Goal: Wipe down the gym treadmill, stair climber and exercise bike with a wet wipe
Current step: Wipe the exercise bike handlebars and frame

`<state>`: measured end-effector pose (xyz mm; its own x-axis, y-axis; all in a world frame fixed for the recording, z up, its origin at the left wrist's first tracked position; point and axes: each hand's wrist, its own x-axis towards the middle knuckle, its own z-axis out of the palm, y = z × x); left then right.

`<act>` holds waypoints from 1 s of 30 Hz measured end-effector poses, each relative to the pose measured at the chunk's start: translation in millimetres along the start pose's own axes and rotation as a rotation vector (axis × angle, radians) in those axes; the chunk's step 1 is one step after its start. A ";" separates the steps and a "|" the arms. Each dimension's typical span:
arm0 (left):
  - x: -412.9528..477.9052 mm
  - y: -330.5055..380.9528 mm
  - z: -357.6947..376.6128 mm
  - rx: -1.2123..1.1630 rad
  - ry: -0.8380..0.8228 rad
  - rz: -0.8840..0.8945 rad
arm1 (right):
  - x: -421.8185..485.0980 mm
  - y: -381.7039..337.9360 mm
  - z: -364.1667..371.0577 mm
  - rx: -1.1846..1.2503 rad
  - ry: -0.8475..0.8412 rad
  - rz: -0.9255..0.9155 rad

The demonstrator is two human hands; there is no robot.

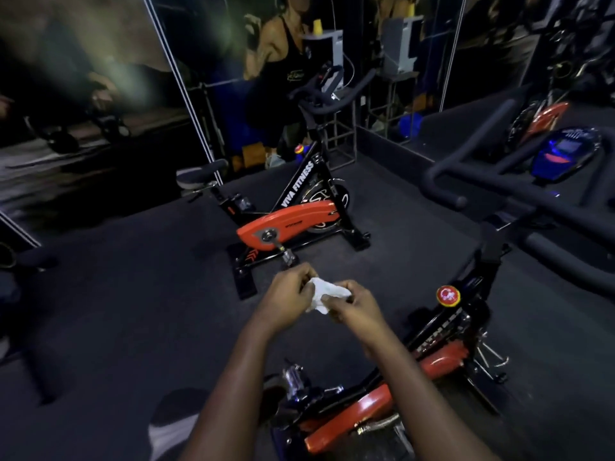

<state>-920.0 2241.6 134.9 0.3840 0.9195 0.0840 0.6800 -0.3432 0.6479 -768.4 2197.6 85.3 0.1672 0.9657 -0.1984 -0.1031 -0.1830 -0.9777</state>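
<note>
A crumpled white wet wipe (324,294) sits between both my hands, held in mid-air above the dark floor. My left hand (290,294) pinches its left side and my right hand (352,302) grips its right side. A black and red exercise bike (286,224) marked VIVA FITNESS stands ahead of me, side on, with its saddle to the left. A second black and red exercise bike (442,354) stands right below and to the right of my arms, its handlebars (519,191) and blue console (565,153) at the right.
Dark rubber flooring (133,294) spreads to the left and between the bikes. Mirrored walls (482,61) rise behind, with a metal stand (339,138) in the corner. My shoe (173,430) shows at the bottom edge.
</note>
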 end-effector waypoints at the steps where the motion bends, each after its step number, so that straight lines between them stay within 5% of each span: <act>1: -7.1 -8.5 -2.8 -0.012 0.010 -0.009 | -3.7 5.4 8.5 0.007 0.005 0.010; 16: -125.8 -137.5 -87.1 -0.223 -0.163 0.062 | -112.5 58.7 180.9 0.166 0.342 0.027; 30: -189.8 -148.0 -108.5 -0.375 -0.388 0.141 | -182.6 76.7 211.7 0.471 0.372 -0.005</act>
<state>-1161.3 2138.7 105.2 0.7055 0.7070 -0.0497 0.3637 -0.3010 0.8816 -1014.4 2046.1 61.1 0.4923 0.8214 -0.2880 -0.5109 0.0048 -0.8596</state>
